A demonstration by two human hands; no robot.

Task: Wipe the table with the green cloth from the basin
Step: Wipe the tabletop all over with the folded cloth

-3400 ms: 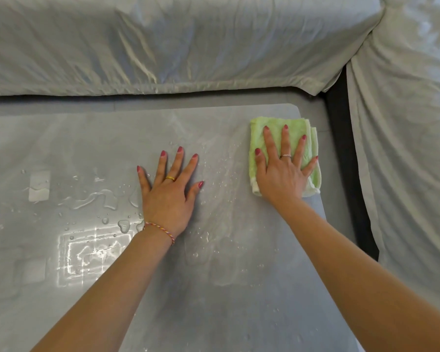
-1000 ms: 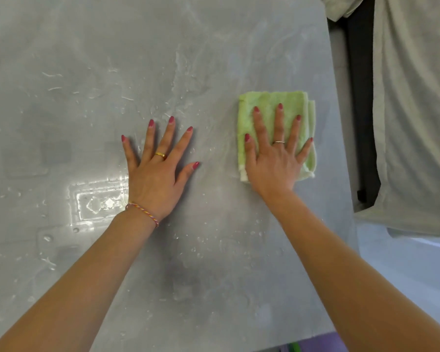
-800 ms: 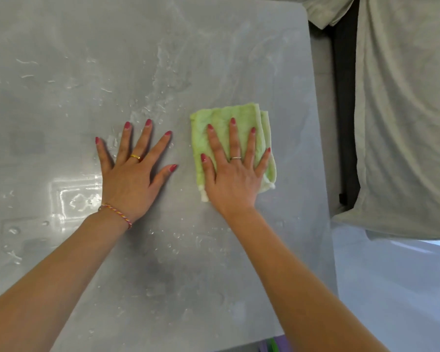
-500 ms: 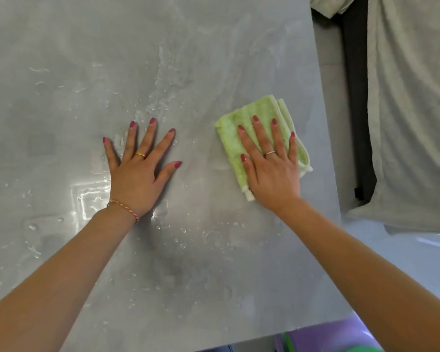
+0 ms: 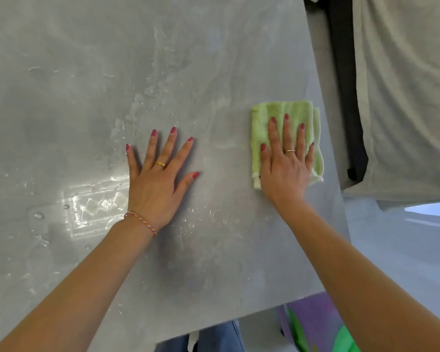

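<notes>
A folded light green cloth (image 5: 262, 118) lies on the grey table (image 5: 214, 59) close to its right edge. My right hand (image 5: 286, 166) presses flat on the cloth with straight, spread fingers and covers its lower half. To the left, my left hand (image 5: 155, 184) rests flat on the bare wet tabletop, fingers spread, holding nothing. Water drops and streaks lie around and above the left hand. No basin is in view.
A grey sheet (image 5: 404, 97) drapes over something to the right of the table, across a dark gap (image 5: 346, 97). The table's near edge runs along the bottom, with blue jeans (image 5: 214, 339) and purple and green plastic (image 5: 320, 329) below it.
The right hand has slid the cloth back to the right, toward the table's edge, and turned it square again. The left hand has stayed flat in place.
</notes>
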